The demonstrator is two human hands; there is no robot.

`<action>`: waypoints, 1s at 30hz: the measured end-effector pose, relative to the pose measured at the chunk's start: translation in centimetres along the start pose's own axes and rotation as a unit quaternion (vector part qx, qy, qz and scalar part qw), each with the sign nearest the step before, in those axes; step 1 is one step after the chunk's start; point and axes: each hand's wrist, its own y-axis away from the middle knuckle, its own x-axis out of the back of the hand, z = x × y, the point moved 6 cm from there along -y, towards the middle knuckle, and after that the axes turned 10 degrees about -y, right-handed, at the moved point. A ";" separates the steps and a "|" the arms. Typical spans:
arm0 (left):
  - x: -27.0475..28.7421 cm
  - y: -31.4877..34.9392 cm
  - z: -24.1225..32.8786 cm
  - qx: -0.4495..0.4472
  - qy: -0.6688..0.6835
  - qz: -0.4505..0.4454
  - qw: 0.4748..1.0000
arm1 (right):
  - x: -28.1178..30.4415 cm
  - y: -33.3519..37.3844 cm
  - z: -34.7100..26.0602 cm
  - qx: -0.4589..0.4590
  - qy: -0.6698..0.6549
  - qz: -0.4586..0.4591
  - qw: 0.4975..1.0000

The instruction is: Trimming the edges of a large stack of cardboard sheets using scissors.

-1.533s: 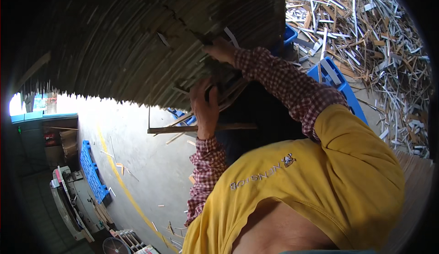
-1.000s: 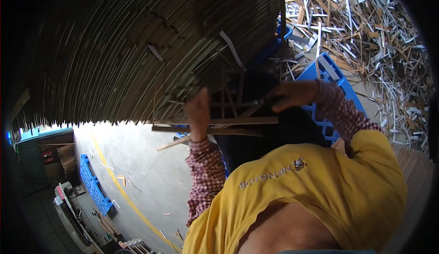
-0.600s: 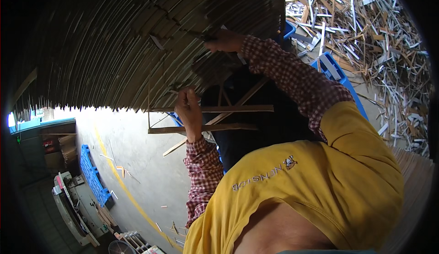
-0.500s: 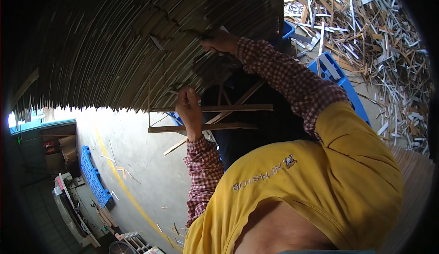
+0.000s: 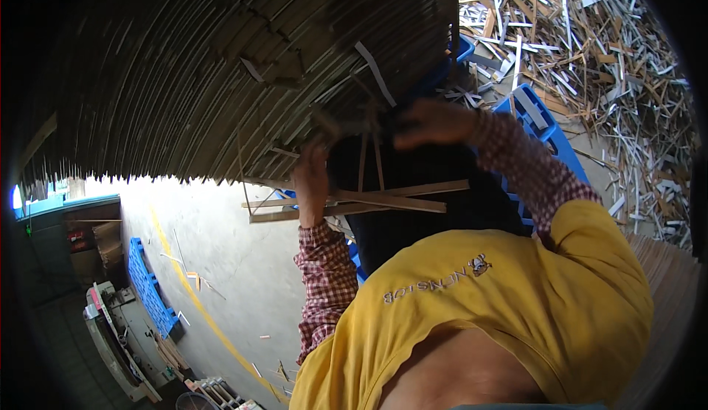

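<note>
A large stack of brown cardboard sheets [image 5: 184, 93] fills the upper left, its layered edges facing me. My left hand [image 5: 310, 185] is raised against the lower part of these edges, its fingertips blurred; what they hold, if anything, cannot be made out. Just above them is a small blurred cardboard piece [image 5: 324, 120]. My right hand [image 5: 435, 124] is away from the stack, smeared by motion, with fingers apart and nothing visible in them. Narrow cardboard strips [image 5: 402, 197] hang crossed between the stack and my body. A pale strip [image 5: 376, 74] sticks out higher up.
A big heap of cardboard and white offcuts [image 5: 590, 63] covers the floor at the upper right. Beside it stands a blue plastic pallet [image 5: 560, 152]. Another blue pallet [image 5: 151, 288] lies at the left by a yellow floor line [image 5: 195, 303], near a machine [image 5: 118, 344].
My right hand has moved off the stack edges, right and toward me. My left hand has shifted slightly right. The hanging strips have swung, and a pale strip now protrudes further.
</note>
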 end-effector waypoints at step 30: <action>1.8 -7.8 6.9 -0.298 -0.288 0.130 0.901 | 0.6 4.3 4.4 -0.112 -0.017 -0.024 0.993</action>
